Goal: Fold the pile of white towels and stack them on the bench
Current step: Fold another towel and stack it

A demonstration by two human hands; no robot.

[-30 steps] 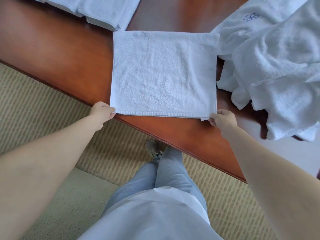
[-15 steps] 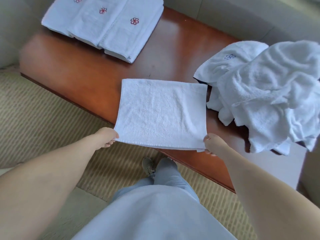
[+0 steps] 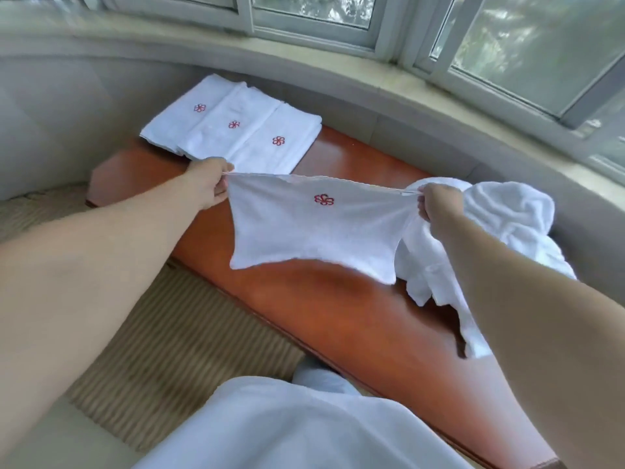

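A folded white towel with a red flower mark hangs in the air over the wooden bench. My left hand pinches its upper left corner and my right hand pinches its upper right corner, so its top edge is stretched taut between them. Its lower edge sags just above the bench top. Folded towels with red flower marks lie overlapping at the bench's far left end. A rumpled pile of white towels sits on the right, partly behind my right arm.
A curved padded wall and a window sill run behind the bench. Striped carpet lies in front of it. My white garment fills the bottom of the view.
Both hands have lifted the towel off the bench and carried it up and away; a red flower mark now shows. The view has tilted up toward the window.
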